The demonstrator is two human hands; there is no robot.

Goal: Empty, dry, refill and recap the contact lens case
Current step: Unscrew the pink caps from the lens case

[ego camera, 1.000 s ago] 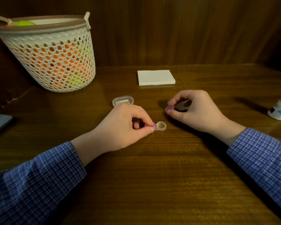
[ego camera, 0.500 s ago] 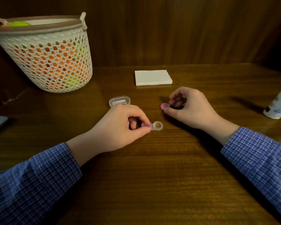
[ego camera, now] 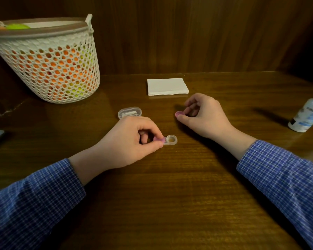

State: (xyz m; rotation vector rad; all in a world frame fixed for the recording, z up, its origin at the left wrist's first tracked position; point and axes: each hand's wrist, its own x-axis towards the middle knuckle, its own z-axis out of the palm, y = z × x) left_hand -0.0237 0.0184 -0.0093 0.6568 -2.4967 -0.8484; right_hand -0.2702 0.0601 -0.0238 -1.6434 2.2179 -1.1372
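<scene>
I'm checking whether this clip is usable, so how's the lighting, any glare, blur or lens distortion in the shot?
Head view: dim, warm light; the wall and corners fall into darkness. Soft glare on the table beside the basket. Hard shadow behind the bottle. Wide-angle stretch bends the sleeves and tilts the basket. The lens case looks slightly soft but readable.

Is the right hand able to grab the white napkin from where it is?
Probably yes: the napkin lies just beyond the right hand with bare table between, but that hand is pinching a pink cap.
</scene>
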